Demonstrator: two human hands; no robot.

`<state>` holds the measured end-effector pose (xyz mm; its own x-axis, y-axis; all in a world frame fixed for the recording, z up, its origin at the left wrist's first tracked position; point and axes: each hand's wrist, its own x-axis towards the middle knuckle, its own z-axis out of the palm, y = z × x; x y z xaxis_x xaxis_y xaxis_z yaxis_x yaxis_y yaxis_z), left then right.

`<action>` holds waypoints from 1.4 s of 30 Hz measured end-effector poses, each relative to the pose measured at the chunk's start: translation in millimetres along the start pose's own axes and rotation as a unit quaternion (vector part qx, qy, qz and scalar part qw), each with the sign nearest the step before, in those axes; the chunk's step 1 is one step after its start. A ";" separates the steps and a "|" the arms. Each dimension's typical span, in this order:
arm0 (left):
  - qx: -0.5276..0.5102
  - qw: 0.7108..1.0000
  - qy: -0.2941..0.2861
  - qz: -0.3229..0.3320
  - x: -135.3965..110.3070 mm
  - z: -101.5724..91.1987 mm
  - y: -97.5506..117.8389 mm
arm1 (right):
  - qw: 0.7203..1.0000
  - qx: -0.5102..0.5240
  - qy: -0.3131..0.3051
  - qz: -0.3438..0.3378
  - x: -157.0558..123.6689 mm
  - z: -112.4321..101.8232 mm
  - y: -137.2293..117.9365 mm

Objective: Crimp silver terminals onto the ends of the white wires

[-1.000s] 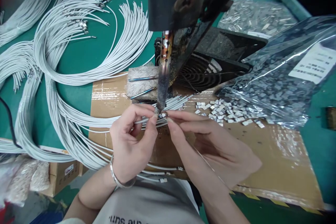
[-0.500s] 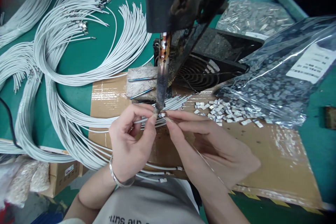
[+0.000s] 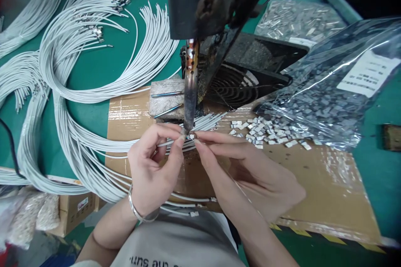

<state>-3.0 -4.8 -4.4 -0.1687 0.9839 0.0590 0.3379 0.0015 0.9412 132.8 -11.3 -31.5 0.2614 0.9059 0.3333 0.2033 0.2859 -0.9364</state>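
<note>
My left hand [image 3: 156,171] is closed in a pinch, thumb against forefinger, on the end of a white wire [image 3: 162,144]. A small metal piece [image 3: 191,137] shows at the wire's end, just beyond the fingertips. Directly above it, touching or nearly so, is the tip of a soldering iron [image 3: 190,104] fixed in a black holder [image 3: 200,12]. My right hand [image 3: 247,171] is pinched too, its fingertips close to the tip from the right. A thin strand of solder wire [image 3: 247,198] runs across that hand towards the forearm. The exact contact point is partly hidden by fingers.
Bundles of white wires [image 3: 81,133] lie on the left. Behind the iron stand a black fan [image 3: 234,83] and a pale block [image 3: 166,102] bearing two thin metal rods. Small metal pieces [image 3: 266,131] are scattered on cardboard [image 3: 313,192], beside a plastic bag [image 3: 328,91] of them.
The whole view has shifted slightly to the left. Both hands keep their pinches beneath the iron's tip, with little other visible movement.
</note>
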 end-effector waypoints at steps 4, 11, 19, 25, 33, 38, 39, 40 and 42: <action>0.004 1.000 -0.003 -0.009 1.0 0.1 0.2 | 1.000 0.000 -0.001 -0.004 -0.1 -0.7 0.7; -0.009 1.000 -0.012 -0.011 2.1 0.8 1.2 | 1.000 0.004 -0.009 0.006 -0.9 -0.9 0.6; -0.003 1.000 -0.008 -0.017 2.0 1.3 2.2 | 1.000 0.012 -0.002 0.019 -2.4 -0.8 1.1; -0.006 1.000 -0.009 -0.022 2.0 2.1 2.4 | 1.000 0.010 -0.005 0.019 -2.1 -0.6 2.2; -0.018 0.999 0.004 -0.048 2.8 4.8 4.7 | 0.999 0.028 -0.014 0.044 -2.6 -1.2 2.0; -0.017 0.999 0.007 -0.051 3.3 5.5 5.5 | 0.998 0.032 0.001 0.059 -2.7 2.0 -0.9; -0.016 0.999 0.009 -0.051 3.3 5.7 5.5 | 0.998 0.031 0.007 0.061 -2.6 2.5 -1.3; -0.015 0.999 0.010 -0.050 3.4 5.8 5.4 | 0.998 0.029 0.008 0.064 -2.5 2.7 -1.4; -0.013 0.999 0.012 -0.048 3.5 6.0 5.4 | 0.998 0.028 0.001 0.060 -2.3 2.4 -1.0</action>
<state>3.8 -0.3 -1.1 -0.2213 0.9749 -0.0234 0.2954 0.0899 0.9511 129.7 -13.0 -31.6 0.2817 0.9341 0.2192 0.1178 0.1931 -0.9741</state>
